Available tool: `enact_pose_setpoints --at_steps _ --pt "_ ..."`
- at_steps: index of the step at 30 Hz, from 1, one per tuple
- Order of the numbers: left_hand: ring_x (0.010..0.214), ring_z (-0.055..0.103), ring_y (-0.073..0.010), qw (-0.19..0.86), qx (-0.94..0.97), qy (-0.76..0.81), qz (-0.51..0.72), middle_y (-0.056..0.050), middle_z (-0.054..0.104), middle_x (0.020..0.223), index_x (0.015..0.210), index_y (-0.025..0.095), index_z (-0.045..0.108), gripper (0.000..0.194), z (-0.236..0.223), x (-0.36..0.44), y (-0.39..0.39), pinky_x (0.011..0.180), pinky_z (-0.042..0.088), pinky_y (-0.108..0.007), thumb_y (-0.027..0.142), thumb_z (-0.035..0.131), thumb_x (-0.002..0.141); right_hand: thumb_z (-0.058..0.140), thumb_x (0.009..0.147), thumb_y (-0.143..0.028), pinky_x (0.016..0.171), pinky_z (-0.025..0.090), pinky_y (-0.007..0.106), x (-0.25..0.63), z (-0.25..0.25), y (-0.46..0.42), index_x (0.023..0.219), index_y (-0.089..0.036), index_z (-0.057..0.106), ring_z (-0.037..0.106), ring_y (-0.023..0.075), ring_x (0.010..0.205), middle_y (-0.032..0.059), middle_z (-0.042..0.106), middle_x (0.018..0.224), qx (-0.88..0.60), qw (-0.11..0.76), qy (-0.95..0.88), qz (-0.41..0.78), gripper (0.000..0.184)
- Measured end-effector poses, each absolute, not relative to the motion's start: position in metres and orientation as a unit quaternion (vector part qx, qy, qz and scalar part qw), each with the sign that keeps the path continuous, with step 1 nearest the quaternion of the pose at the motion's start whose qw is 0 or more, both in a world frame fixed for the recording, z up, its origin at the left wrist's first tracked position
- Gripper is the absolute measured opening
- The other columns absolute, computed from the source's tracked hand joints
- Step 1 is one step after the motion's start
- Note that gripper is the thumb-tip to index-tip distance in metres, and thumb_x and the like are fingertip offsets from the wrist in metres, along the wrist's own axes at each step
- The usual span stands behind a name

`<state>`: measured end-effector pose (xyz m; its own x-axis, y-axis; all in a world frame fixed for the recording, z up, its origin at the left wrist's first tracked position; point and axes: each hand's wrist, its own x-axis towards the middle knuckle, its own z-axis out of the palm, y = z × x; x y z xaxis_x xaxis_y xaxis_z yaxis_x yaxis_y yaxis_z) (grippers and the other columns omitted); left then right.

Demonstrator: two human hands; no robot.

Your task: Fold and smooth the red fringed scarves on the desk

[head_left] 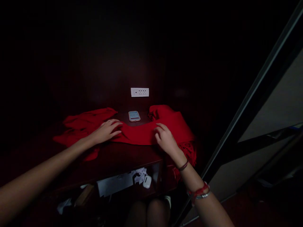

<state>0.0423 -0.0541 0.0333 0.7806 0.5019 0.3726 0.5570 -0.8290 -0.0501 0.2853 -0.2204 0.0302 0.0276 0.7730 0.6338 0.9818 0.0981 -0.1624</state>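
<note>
A red fringed scarf (pixel 139 134) lies across the dark desktop, with a smooth strip in the middle. It bunches into loose folds on the left, and on the right a wider part drapes over the desk's front edge, fringe hanging. My left hand (pixel 107 130) rests on the scarf left of the middle, fingers spread and a ring on one. My right hand (pixel 165 138) touches the strip farther right, its fingers loosely bent and apart. No cloth shows pinched in either hand. Behind the strip lies a phone (pixel 134 116) with its screen lit.
A white power socket (pixel 139 92) is set in the dark back wall. Under the desktop, an open drawer or shelf holds a white earbud case (pixel 147 182), crumpled paper (pixel 139 175) and a brown box (pixel 84 195). At right runs a metal-edged panel (pixel 251 94). My knees are below.
</note>
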Motion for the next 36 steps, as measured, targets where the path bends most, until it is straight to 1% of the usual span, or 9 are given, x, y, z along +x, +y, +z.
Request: enact_pose_setpoints --at_steps 4,7,10,13,20,24,27,32,36 --pt "0.114 0.028 -0.0326 0.106 -0.861 -0.473 -0.155 -0.013 0.028 0.127 0.125 0.021 0.029 0.070 0.022 -0.030 -0.054 0.086 0.028 -0.046 0.059 0.040 0.067 0.037 0.080 -0.032 0.094 0.027 0.036 0.249 0.006 -0.180 0.114 -0.015 0.045 0.034 0.0191 0.113 0.0092 0.043 0.120 -0.582 0.219 -0.779 -0.077 0.038" --pt "0.115 0.029 -0.0296 0.052 -0.871 -0.479 -0.098 -0.011 0.025 0.130 0.130 0.020 0.018 0.082 0.010 -0.068 -0.067 0.088 0.031 -0.040 0.060 0.044 0.063 0.033 0.082 -0.040 0.094 0.024 0.041 0.247 -0.017 -0.168 0.119 -0.018 0.040 0.031 0.0208 0.116 0.0081 0.041 0.124 -0.581 0.169 -0.795 -0.042 0.044" --pt "0.110 0.038 -0.0224 0.028 -0.891 -0.450 -0.048 -0.006 0.037 0.125 0.129 0.023 0.017 0.072 0.010 -0.090 -0.073 0.087 0.033 -0.030 0.049 0.045 0.068 0.028 0.083 -0.039 0.095 0.022 0.040 0.254 -0.028 -0.167 0.119 -0.018 0.041 0.031 0.0197 0.116 0.0080 0.040 0.125 -0.588 0.154 -0.793 -0.042 0.043" --pt "0.101 0.045 -0.0184 0.104 -0.875 -0.473 -0.015 -0.004 0.048 0.113 0.122 0.023 0.033 0.051 0.034 -0.105 -0.065 0.085 0.032 -0.026 0.028 0.040 0.073 0.027 0.084 -0.037 0.096 0.022 0.039 0.257 -0.030 -0.167 0.118 -0.018 0.042 0.031 0.0195 0.117 0.0072 0.040 0.124 -0.589 0.153 -0.792 -0.047 0.042" --pt "0.110 0.029 -0.0250 0.371 -0.732 -0.558 -0.121 -0.011 0.040 0.116 0.120 0.018 0.035 0.041 0.100 -0.145 -0.041 0.089 0.017 -0.044 0.020 0.036 0.079 0.028 0.084 -0.032 0.094 0.024 0.037 0.257 -0.032 -0.165 0.114 -0.020 0.047 0.036 0.0176 0.113 0.0058 0.045 0.121 -0.589 0.166 -0.789 -0.058 0.037" --pt "0.119 0.013 -0.0305 0.282 -0.728 -0.624 -0.011 -0.011 0.019 0.132 0.122 0.021 0.033 0.049 0.074 -0.151 -0.031 0.090 0.010 -0.052 0.022 0.046 0.074 0.030 0.084 -0.029 0.092 0.028 0.037 0.258 -0.032 -0.164 0.108 -0.019 0.051 0.041 0.0179 0.110 0.0067 0.049 0.117 -0.588 0.178 -0.786 -0.066 0.034" --pt "0.118 0.012 -0.0372 0.157 -0.683 -0.713 -0.034 -0.014 0.010 0.135 0.127 0.024 0.024 0.054 0.042 -0.137 -0.032 0.084 0.022 -0.055 0.039 0.039 0.077 0.033 0.083 -0.025 0.089 0.031 0.033 0.260 -0.031 -0.162 0.100 -0.017 0.055 0.047 0.0170 0.103 0.0076 0.055 0.108 -0.577 0.185 -0.791 -0.080 0.029" --pt "0.116 0.023 -0.0344 0.087 -0.766 -0.630 -0.089 -0.012 0.017 0.131 0.130 0.029 0.013 0.067 0.005 -0.106 -0.061 0.083 0.031 -0.046 0.055 0.037 0.072 0.032 0.084 -0.020 0.086 0.032 0.030 0.259 -0.029 -0.162 0.081 -0.016 0.054 0.055 0.0134 0.077 0.0048 0.061 0.080 -0.571 0.197 -0.787 -0.126 0.023" --pt "0.103 0.042 -0.0244 0.102 -0.810 -0.571 -0.086 -0.011 0.032 0.120 0.130 0.027 0.010 0.061 0.007 -0.115 -0.066 0.081 0.035 -0.032 0.034 0.040 0.078 0.028 0.085 -0.019 0.078 0.035 0.026 0.258 -0.024 -0.165 0.077 -0.016 0.050 0.054 0.0136 0.068 0.0047 0.059 0.071 -0.589 0.233 -0.756 -0.166 0.023"
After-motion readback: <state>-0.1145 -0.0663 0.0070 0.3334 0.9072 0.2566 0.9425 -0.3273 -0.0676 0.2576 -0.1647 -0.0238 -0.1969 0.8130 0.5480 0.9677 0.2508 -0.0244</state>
